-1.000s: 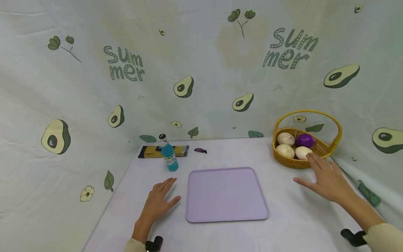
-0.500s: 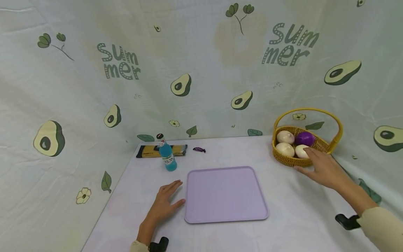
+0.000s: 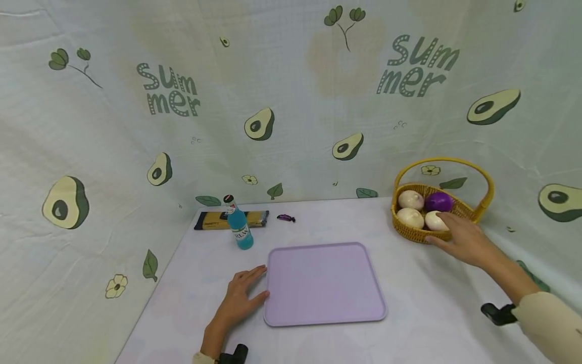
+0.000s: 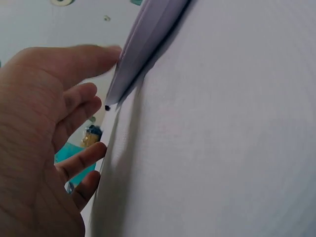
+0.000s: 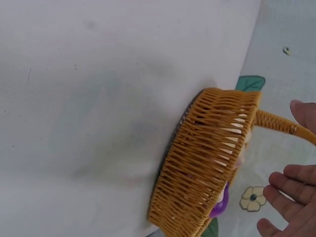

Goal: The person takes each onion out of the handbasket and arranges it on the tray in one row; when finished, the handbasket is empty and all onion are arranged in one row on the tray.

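Note:
My left hand [image 3: 238,301] is at the left edge of a lilac tray [image 3: 325,283], its fingers spread. In the left wrist view the thumb tip meets the tray's rim [image 4: 136,49]. My right hand [image 3: 468,242] reaches over the front right of a yellow wicker basket [image 3: 411,233], its fingers extended and partly covering a white onion [image 3: 434,221]. Beside that onion lie two more white onions and a purple onion [image 3: 439,201]. In the right wrist view the fingers are above the basket's [image 5: 202,158] open side, holding nothing.
A blue bottle [image 3: 239,227] stands at the back left, in front of a yellow and black packet [image 3: 213,221]. A small purple wrapped candy [image 3: 286,218] lies right of the packet. A patterned cloth [image 3: 291,91] hangs behind the white table [image 3: 318,349].
My right hand has moved left over the basket's front, nearer the white onion. My left hand has moved right to the tray's left edge. The view has shifted slightly.

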Tool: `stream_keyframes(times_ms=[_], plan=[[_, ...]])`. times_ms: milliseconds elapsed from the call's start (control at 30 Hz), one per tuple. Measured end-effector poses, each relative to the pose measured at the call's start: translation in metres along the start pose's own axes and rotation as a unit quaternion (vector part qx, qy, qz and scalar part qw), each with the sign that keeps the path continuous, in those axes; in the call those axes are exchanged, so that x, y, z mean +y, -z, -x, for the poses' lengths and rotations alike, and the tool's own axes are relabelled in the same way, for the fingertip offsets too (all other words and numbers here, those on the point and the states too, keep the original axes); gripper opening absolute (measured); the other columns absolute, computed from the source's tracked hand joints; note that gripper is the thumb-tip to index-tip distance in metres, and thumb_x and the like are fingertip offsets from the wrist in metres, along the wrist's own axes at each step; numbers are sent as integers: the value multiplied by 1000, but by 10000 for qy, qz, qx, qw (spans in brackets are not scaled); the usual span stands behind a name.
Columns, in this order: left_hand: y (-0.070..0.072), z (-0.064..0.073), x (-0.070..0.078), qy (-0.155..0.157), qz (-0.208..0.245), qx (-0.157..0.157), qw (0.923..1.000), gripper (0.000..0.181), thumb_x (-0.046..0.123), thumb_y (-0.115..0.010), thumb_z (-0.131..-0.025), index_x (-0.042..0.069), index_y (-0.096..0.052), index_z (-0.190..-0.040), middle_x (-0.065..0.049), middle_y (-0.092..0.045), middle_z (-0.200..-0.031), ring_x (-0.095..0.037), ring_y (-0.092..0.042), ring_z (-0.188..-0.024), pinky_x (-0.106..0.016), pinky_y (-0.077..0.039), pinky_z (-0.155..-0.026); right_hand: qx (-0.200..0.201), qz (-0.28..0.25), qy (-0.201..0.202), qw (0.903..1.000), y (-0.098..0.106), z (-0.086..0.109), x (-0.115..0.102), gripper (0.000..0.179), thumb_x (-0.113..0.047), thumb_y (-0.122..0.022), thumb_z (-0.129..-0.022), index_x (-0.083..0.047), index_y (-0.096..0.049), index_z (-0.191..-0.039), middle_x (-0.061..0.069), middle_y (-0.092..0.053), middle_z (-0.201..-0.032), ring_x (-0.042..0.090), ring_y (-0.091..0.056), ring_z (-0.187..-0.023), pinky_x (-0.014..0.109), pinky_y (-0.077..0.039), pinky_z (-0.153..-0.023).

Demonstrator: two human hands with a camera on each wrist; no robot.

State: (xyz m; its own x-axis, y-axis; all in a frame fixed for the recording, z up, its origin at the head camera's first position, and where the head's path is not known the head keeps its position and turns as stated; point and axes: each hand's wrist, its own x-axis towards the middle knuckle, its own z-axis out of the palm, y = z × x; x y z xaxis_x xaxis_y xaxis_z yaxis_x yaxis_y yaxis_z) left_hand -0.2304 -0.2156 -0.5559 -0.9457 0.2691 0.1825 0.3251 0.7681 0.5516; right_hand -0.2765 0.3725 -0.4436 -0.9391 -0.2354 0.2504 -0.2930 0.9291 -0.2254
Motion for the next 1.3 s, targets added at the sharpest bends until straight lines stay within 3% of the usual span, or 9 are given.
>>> stream_keyframes(times_ms=[300, 567, 700, 867, 1100, 1300], plan=[[-5, 2, -2, 158, 76, 65, 9998, 65, 55, -67, -90, 34, -49, -149, 16, -49, -148, -28, -39, -132, -60, -31, -104, 269, -379, 200, 9987, -1, -9, 0, 68, -32, -74, -91, 14, -48, -133, 37, -51, -130, 56, -46, -118, 68, -35, -94], [-6, 0, -2, -197, 104, 183, 9996, 58, 50, -68, -92, 31, -54, -146, 18, -50, -147, -24, -41, -130, -57, -30, -103, -305, -847, -42, 9959, 3, -14, -2, 71, -31, -67, -97, 18, -38, -139, 41, -40, -136, 58, -37, -124, 70, -32, -98], [-7, 1, -4, -391, 90, 255, 9989, 57, 46, -68, -93, 28, -55, -145, 16, -50, -148, -25, -42, -128, -57, -30, -101, -270, -719, -28, 9970, 2, -17, 0, 69, -29, -68, -96, 18, -40, -138, 41, -43, -134, 57, -40, -123, 69, -33, -98], [-8, 4, -7, -398, -6, 332, 9987, 56, 44, -69, -93, 28, -56, -145, 16, -50, -148, -24, -42, -128, -58, -31, -101, -216, -683, 31, 9974, 0, -24, 2, 66, -27, -69, -96, 19, -42, -135, 42, -45, -132, 58, -43, -120, 68, -33, -97], [-8, 2, -6, -421, 72, 357, 9984, 57, 44, -70, -92, 28, -56, -145, 15, -51, -147, -24, -43, -129, -58, -31, -102, -648, -686, -287, 9951, 0, -32, 7, 76, -32, -66, -97, 23, -35, -138, 46, -36, -138, 62, -34, -125, 70, -29, -101], [-9, 4, -5, -265, 63, 304, 9992, 56, 46, -69, -93, 29, -56, -145, 16, -50, -147, -23, -42, -130, -58, -30, -103, -867, -731, -437, 9926, -3, -41, 7, 77, -29, -67, -96, 22, -32, -141, 46, -32, -141, 62, -31, -128, 70, -26, -104]])
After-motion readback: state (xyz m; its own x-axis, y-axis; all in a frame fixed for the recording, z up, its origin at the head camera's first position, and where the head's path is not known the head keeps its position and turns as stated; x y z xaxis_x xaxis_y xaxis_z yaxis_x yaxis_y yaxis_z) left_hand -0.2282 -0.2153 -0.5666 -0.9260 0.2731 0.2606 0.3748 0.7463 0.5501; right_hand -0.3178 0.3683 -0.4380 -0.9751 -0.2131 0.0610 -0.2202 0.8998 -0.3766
